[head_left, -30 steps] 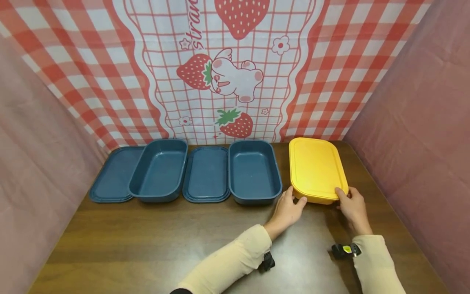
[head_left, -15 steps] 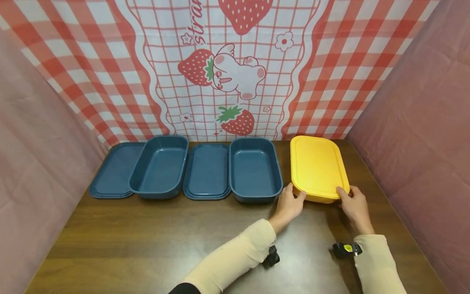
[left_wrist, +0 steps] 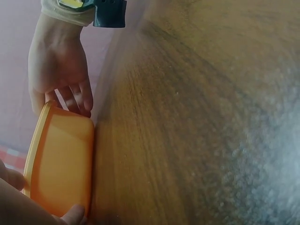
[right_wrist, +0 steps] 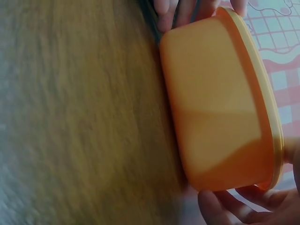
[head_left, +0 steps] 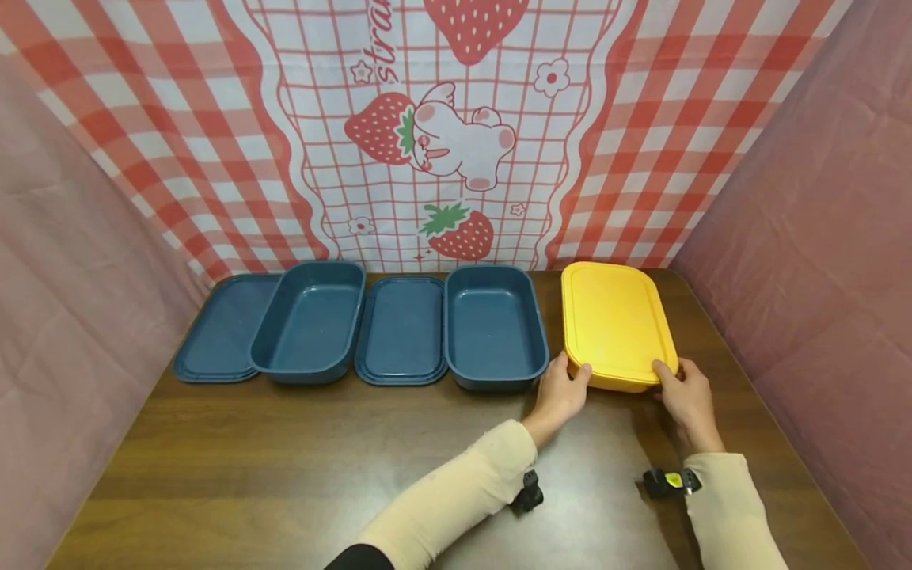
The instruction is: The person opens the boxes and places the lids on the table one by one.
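Note:
A yellow lidded food container (head_left: 618,321) lies at the back right of the table, its lid on top. My left hand (head_left: 559,398) holds its front left corner, thumb at the lid's edge and fingers along the side. At the front right corner, my right hand (head_left: 688,402) grips with the thumb on the lid. In the left wrist view the container's wall (left_wrist: 65,161) looks orange, the right hand (left_wrist: 58,65) at its far end. The right wrist view shows the lid rim (right_wrist: 258,75) sitting over the wall, with right-hand fingers at the lower end.
Left of the yellow container stands an open blue container (head_left: 492,336), then a blue lid (head_left: 402,331), another open blue container (head_left: 309,324) and a second blue lid (head_left: 224,332) partly behind it. A checked strawberry cloth (head_left: 456,158) hangs behind; pink cloth (head_left: 805,237) borders the right side.
My left thumb has shifted slightly up toward the lid's edge. The right hand keeps its hold at the corner. The head view has tilted a little.

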Tool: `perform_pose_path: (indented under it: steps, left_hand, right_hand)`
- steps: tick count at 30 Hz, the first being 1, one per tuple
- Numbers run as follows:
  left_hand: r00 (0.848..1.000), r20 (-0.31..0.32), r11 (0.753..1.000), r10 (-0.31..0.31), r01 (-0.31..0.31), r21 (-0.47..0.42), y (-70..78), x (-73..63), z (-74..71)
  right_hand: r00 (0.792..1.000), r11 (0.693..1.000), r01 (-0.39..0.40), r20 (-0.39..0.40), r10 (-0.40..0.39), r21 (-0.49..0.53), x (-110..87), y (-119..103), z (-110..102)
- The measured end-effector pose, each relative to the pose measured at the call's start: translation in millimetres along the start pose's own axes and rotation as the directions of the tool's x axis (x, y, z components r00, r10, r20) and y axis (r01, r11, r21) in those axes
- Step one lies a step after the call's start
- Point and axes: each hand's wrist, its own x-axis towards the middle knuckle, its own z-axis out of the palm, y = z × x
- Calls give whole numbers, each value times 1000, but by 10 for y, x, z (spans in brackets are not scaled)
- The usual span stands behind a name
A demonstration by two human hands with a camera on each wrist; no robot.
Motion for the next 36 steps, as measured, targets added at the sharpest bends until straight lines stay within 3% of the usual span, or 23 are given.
perform_pose_path:
  steps: [14,36]
  left_hand:
    - [999,-34,999,23,-24,-35,-30,-51,13]
    - [998,-44,997,49,-51,-63,-34,-162,-13]
  right_hand:
    - [998,971,-59,-16,64,232,-16,-60,0]
    - [998,971,-68,13,67,231,-29,-83,-58]
